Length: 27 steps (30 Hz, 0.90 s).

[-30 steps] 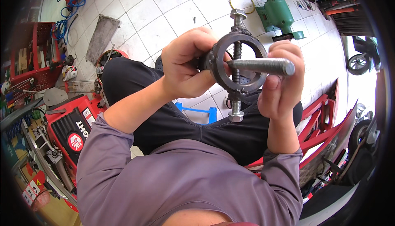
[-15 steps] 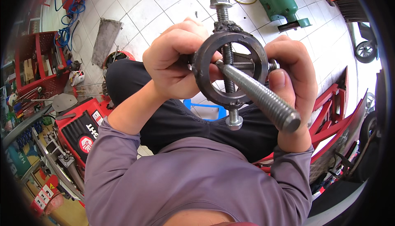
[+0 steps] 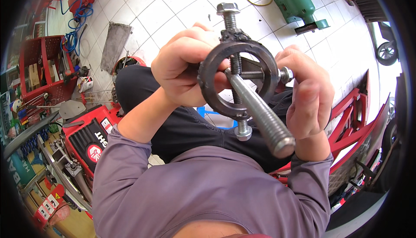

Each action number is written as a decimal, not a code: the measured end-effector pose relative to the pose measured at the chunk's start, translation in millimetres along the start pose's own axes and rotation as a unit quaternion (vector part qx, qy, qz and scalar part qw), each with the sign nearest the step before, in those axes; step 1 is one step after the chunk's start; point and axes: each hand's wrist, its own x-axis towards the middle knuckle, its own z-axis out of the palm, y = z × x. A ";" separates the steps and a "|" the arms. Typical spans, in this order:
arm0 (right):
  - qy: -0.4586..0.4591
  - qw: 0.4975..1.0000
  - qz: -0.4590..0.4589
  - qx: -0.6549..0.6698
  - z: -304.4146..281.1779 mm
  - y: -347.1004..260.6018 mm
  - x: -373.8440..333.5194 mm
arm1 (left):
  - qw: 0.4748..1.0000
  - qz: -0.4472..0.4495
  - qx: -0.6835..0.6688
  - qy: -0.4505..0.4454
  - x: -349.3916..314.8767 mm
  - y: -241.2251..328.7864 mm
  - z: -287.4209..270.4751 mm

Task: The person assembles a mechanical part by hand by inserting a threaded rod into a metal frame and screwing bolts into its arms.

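A black metal ring [image 3: 209, 96] with rough welds is held up in front of me, with threaded bolts through its rim. My left hand [image 3: 184, 64] is closed on the ring's left side. Its fingertips reach behind the opening, by the narrow end of a thick threaded rod [image 3: 262, 112] that slants toward me. A top bolt [image 3: 229, 15] and a bottom bolt [image 3: 243, 132] stick out of the ring. At the right side bolt [image 3: 285, 74], my right hand [image 3: 310, 86] has its fingers curled against the head; the thumb lies away from it.
Blue chair-like plastic [image 3: 208, 116] shows below my hands. A green machine [image 3: 300, 5] stands on the tiled floor at the far right. To my left are a red toolbox [image 3: 89, 136], red shelving [image 3: 37, 71] and a grey plate [image 3: 115, 45]. Red metal frames [image 3: 346, 121] stand on the right.
The ring has shifted slightly left and down, and the rod's near end has swung left and lower. My right thumb has moved off the side bolt's head, uncovering it.
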 end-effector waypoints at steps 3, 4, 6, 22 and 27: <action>-0.016 0.982 0.138 0.127 2.7 -16.5 -0.1 | 1.000 0.017 -0.018 0.003 3.9 2.7 0.9; -0.032 0.979 0.140 0.144 0.8 -15.8 0.0 | 1.000 0.019 -0.015 -0.002 4.4 0.5 -0.5; -0.042 0.981 0.143 0.125 1.4 -16.3 -0.3 | 1.000 0.024 -0.012 -0.012 4.8 -2.9 -3.0; -0.005 0.996 0.069 0.053 3.2 -8.6 0.1 | 0.999 -0.018 -0.021 0.038 5.4 6.2 6.7; 0.008 0.998 0.034 0.048 4.0 -2.5 -0.1 | 0.999 -0.025 -0.038 0.013 4.2 6.2 1.9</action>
